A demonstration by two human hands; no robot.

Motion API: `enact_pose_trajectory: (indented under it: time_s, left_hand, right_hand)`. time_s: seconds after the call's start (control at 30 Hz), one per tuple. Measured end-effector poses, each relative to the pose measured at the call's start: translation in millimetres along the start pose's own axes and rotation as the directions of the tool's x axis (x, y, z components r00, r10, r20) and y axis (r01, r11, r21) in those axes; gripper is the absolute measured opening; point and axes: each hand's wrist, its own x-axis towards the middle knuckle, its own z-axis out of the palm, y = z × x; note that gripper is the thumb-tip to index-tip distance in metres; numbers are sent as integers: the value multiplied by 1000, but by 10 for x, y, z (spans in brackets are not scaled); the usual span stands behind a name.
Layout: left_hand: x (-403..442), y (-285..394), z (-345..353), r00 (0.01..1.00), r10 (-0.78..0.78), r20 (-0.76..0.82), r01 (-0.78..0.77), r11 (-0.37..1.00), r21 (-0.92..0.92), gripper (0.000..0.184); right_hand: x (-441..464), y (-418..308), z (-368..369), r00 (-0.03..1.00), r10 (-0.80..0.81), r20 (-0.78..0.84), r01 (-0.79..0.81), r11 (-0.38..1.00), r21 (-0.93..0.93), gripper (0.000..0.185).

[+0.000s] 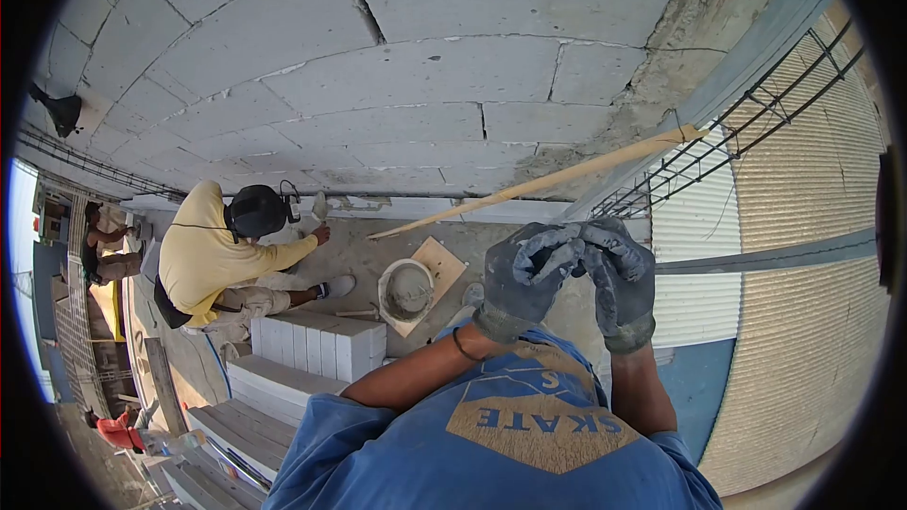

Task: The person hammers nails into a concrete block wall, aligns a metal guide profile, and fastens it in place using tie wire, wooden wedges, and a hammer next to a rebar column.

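Observation:
My left hand [525, 276] and my right hand [619, 285] wear dark grey work gloves smeared with pale dust. They are raised in front of my chest and meet at the fingertips. The fingers of both are curled and pinched together. Whatever lies between them, if anything, is hidden. Below and to the left of my hands, on the floor, stands a round bucket [384, 297] with grey wet mortar [409, 289] in it. It rests on a square wooden board [448, 265].
A long wooden pole [567, 168] leans across beyond my hands, by a rebar cage [756, 113]. A light block wall [425, 76] rises ahead. To the left, a co-worker in a yellow shirt [200, 250] crouches near stacked blocks [316, 345]. Corrugated roofing [803, 321] lies right.

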Motion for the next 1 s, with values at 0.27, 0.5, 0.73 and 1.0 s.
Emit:
enact_pose_trajectory:
  time_s: [0.27,0.5,0.73,1.0]
  left_hand:
    - [-46,-137,14,989,147,2,-144,970,194,12]
    - [11,-79,-20,971,228,67,-238,930,280,14]
    - [-33,178,-46,988,-56,142,43,995,92,14]
    - [-3,276,-152,967,-103,232,146,973,-180,13]
  right_hand:
    - [-14,-10,55,975,206,77,-213,797,565,22]
    - [67,-39,-108,985,125,118,-161,912,378,27]
    - [23,-165,-143,968,-252,9,252,966,-55,20]
    - [-99,-403,-219,862,-496,102,505,858,-95,44]
